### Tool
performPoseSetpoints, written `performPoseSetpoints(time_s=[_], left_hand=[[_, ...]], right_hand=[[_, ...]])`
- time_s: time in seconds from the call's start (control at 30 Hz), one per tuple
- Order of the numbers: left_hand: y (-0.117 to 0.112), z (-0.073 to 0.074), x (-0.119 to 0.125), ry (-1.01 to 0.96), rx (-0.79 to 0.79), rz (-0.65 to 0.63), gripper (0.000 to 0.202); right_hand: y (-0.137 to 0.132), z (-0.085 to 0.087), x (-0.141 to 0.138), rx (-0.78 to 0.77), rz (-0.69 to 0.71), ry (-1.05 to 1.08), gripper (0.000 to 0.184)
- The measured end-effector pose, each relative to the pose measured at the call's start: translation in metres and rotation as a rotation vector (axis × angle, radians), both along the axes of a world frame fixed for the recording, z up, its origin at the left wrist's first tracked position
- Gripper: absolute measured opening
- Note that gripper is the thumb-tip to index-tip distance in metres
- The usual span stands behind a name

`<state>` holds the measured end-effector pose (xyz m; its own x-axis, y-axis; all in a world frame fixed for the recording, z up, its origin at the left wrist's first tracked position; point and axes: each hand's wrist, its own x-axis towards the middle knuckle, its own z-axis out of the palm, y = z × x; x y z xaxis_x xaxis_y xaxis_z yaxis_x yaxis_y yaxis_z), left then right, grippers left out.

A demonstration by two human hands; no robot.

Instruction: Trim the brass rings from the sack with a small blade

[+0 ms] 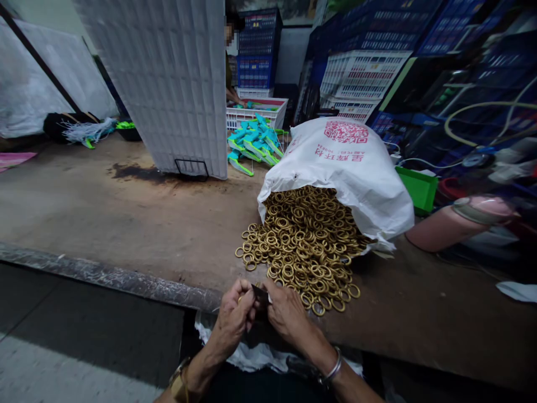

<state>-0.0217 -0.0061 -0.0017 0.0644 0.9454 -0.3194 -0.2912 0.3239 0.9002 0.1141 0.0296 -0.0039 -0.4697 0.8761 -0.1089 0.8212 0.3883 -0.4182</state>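
My left hand (235, 316) and my right hand (287, 313) meet at the near edge of the worktable (126, 212), fingers pinched together on a small dark strap piece (260, 293). A glint of brass shows in my left fingers, perhaps a ring. Just beyond my hands spreads a pile of brass rings (304, 243), spilling out of a white sack (344, 168) that lies on its side with red print on it. A watch sits on my left wrist and a metal bangle on my right.
A tall white woven sack (176, 84) stands at the back left. Turquoise parts (254, 143) lie beside a white crate (255, 112), where another person's arm (232, 95) reaches. A green bin (417, 187) and blue crates (377, 28) fill the right.
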Motion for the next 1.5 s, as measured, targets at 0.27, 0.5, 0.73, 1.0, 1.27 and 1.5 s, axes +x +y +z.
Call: performPoseSetpoints(time_s=[0.27,0.5,0.73,1.0,1.27,1.5], left_hand=[[-0.017,0.008,-0.007,-0.251,-0.029,-0.009,0.020],[-0.011,0.006,-0.020,-0.347,-0.121,0.081,0.020],[-0.009,0.008,-0.030,-0.475,-0.172,0.117,0.019],[-0.001,-0.010,-0.035,-0.609,-0.255,0.120,0.015],[0.009,0.002,-0.015,-0.133,-0.014,0.095,0.029],[0.010,-0.002,-0.003,0.188,0.123,0.017,0.020]], right_hand=[[0.013,0.004,-0.011,0.053,-0.062,-0.078,0.027],[0.030,0.007,-0.042,0.105,-0.094,-0.175,0.037],[0.034,0.000,-0.047,0.174,-0.101,-0.262,0.031],[0.035,0.006,-0.031,0.102,-0.164,-0.014,0.023],[0.027,0.010,-0.006,-0.370,-0.179,0.610,0.008],[0.016,0.002,-0.002,-0.717,-0.271,0.787,0.016]])
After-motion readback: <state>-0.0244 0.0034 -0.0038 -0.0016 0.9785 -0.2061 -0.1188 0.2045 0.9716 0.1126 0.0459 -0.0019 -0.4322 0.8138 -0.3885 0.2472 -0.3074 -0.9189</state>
